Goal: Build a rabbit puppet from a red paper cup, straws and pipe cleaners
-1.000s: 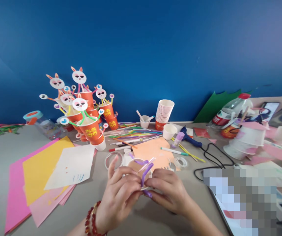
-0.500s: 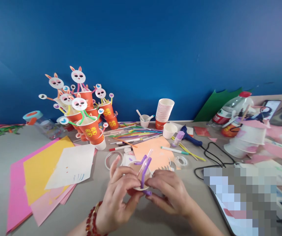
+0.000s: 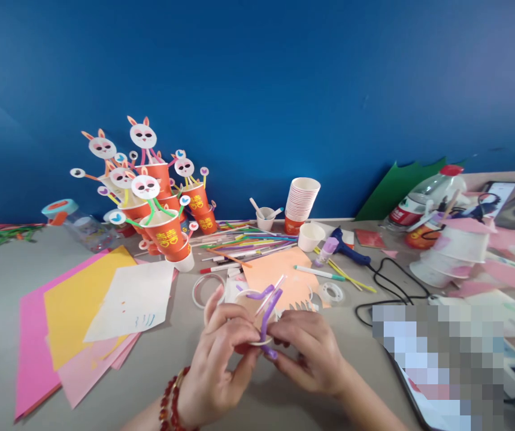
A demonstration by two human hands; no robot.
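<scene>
Red-cap btl (image 3: 417, 202) nr grn sheet (image 3: 387, 190), blue wall (image 3: 248, 90) behind.

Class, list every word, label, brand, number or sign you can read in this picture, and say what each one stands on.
"囍", in yellow: on the front orange cup and the orange cup behind it.
Bottle label: white lettering on red, too blurred to read.
White sheet: blue marks, no readable word.
Large screen: pixelated, unreadable.
Held cup: no print readable.

5 rabbit faces (image 3: 145, 187), 2 bottles (image 3: 405, 215), 1 green sheet (image 3: 387, 188), 1 held cup (image 3: 249, 304)
</scene>
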